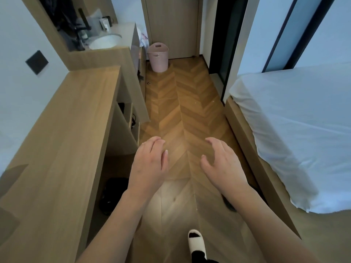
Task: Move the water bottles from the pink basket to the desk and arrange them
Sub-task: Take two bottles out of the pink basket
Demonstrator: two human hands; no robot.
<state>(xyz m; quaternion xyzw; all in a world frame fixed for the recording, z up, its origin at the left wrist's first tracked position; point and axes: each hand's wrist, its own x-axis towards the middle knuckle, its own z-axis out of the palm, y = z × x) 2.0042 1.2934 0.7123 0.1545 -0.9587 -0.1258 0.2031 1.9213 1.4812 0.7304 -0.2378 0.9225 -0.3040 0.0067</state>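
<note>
The pink basket (158, 57) stands on the floor at the far end of the room, in front of a wooden door. Its inside is hidden from here, and no water bottles show. The long wooden desk (62, 133) runs along the left wall with a bare top. My left hand (149, 162) and my right hand (221, 164) are held out in front of me over the floor, fingers loosely curled, holding nothing. Both hands are far from the basket.
A bed (296, 133) with white sheets fills the right side. A herringbone wood floor (182, 107) forms a corridor between desk and bed. A white sink (105, 41) sits beyond the desk. My foot in a white slipper (195, 242) shows at the bottom.
</note>
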